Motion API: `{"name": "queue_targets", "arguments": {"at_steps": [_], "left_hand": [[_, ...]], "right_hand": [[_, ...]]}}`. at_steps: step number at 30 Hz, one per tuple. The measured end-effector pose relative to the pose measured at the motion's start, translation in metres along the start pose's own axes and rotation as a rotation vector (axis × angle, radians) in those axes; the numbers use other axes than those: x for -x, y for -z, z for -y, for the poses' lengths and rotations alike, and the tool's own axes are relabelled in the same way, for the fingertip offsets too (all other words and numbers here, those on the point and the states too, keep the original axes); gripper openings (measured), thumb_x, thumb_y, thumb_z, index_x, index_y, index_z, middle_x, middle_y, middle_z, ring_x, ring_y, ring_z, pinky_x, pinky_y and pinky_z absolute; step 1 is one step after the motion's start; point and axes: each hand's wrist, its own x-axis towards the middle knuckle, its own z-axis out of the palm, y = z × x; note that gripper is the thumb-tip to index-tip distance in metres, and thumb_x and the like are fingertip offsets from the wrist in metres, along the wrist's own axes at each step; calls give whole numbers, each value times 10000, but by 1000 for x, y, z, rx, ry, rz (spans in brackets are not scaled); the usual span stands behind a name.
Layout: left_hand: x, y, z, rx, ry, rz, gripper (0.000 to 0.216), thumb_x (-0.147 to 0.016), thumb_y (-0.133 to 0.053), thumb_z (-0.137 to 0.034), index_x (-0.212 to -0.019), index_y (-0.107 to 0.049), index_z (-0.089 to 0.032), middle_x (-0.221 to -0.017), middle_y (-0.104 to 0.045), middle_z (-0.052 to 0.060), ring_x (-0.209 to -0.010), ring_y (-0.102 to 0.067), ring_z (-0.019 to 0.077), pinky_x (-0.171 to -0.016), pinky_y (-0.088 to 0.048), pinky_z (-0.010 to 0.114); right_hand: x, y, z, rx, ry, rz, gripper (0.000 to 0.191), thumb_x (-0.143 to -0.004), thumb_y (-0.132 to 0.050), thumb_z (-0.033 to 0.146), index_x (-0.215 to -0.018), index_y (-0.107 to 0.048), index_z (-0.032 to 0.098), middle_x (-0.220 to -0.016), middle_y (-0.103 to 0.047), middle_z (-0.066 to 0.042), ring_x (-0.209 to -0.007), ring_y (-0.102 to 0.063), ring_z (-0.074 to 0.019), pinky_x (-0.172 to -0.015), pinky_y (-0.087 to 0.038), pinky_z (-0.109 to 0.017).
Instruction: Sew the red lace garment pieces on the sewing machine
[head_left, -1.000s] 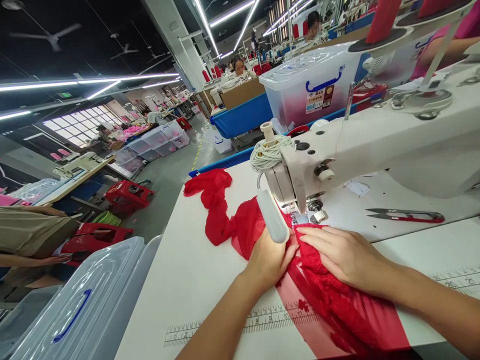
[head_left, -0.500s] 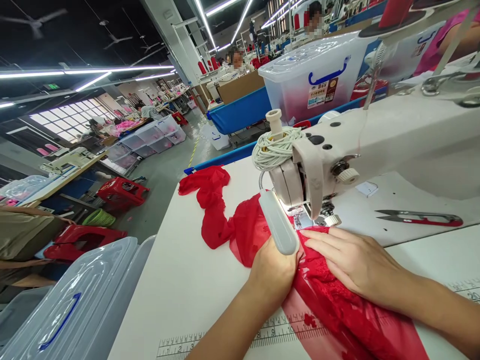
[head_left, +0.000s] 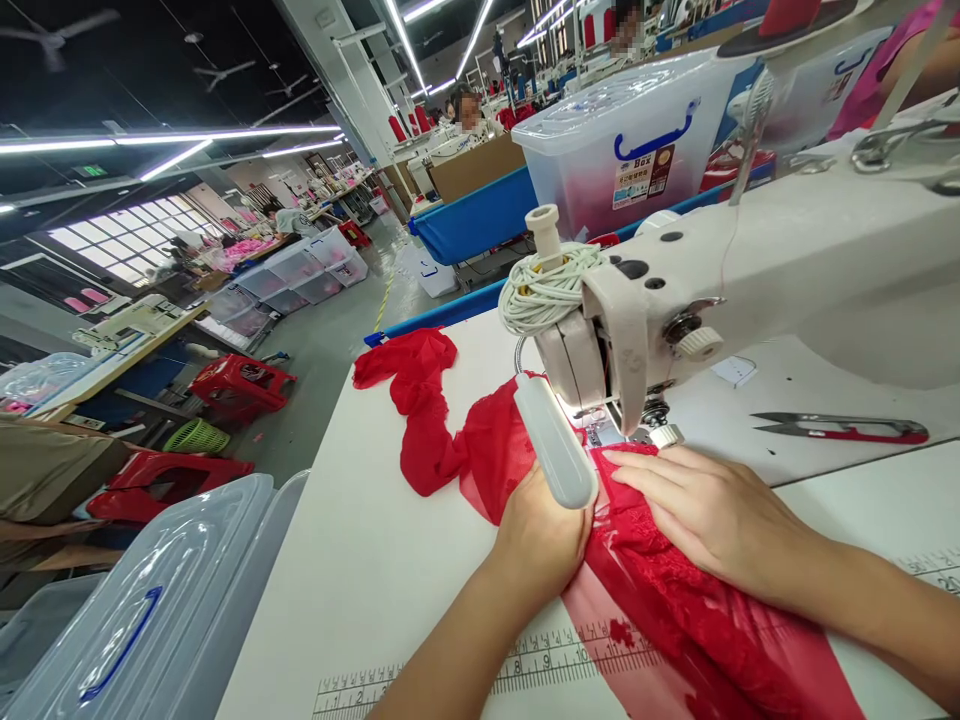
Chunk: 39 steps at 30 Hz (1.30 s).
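1. My left hand (head_left: 541, 540) lies partly curled on the red fabric (head_left: 660, 590), which rests on the counter (head_left: 390, 580).
2. My right hand (head_left: 712, 515) presses flat, fingers together; I'd feed evenly towards the sewing machine (head_left: 720, 290), fingertips clear.

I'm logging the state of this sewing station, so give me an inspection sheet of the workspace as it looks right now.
Surface: white sewing table with a printed ruler strip along the near edge.
Job's things: red lace fabric lies under the sewing machine head and trails off to the left.
Clutter: thread snips lie to the right, apart from the fabric.
Grippers: left hand and right hand both press flat on the fabric, beside the needle area.
Cables: a coiled white cord sits on the machine head.
Surroundings: clear lidded storage box behind the machine, another clear bin at near left; other people at far tables.
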Motion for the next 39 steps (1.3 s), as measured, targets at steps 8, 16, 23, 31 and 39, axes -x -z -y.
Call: {"name": "queue_targets", "arguments": {"at_steps": [8, 16, 23, 31, 39], "left_hand": [[-1, -3, 4, 15, 5, 13, 357, -988, -373, -165, -1308, -531, -148, -1367, -579, 157, -1312, -522, 285, -1119, -432, 535], [-4, -3, 4, 58, 39, 22, 396, -1000, -358, -200, -1371, -468, -120, -1411, -542, 168, -1315, -521, 276, -1110, -454, 489], [-3, -2, 3, -7, 55, 44, 353, -995, -358, -183, -1290, -547, -137, -1324, -600, 153, -1267, -553, 283, -1053, -507, 490], [-3, -4, 3, -59, 27, 28, 322, -979, -358, -140, -1179, -611, -130, -1262, -631, 154, -1268, -549, 286, -1081, -472, 516], [-6, -4, 3, -6, 24, 41, 351, -948, -359, -104, -1219, -581, -109, -1299, -615, 174, -1287, -540, 292, -1095, -450, 541]], "right_hand": [[-4, 3, -1, 63, 28, 13, 432, -845, -398, 57, -1159, -679, 153, -1198, -718, -70, -936, -659, -237, -726, -597, -372], [-5, 3, -3, 57, 11, 14, 423, -851, -401, 45, -1146, -683, 153, -1186, -720, -77, -913, -653, -241, -723, -595, -384], [-3, -1, -3, 59, -1, -14, 435, -857, -396, 35, -1173, -674, 144, -1207, -713, -73, -894, -640, -226, -688, -591, -363], [-4, 0, -3, 67, 23, -15, 423, -865, -389, 37, -1155, -680, 136, -1200, -715, -77, -904, -638, -229, -680, -590, -352], [-6, 3, -3, 81, 62, -16, 404, -875, -393, 48, -1140, -692, 104, -1181, -724, -85, -859, -647, -228, -669, -604, -353]]}}
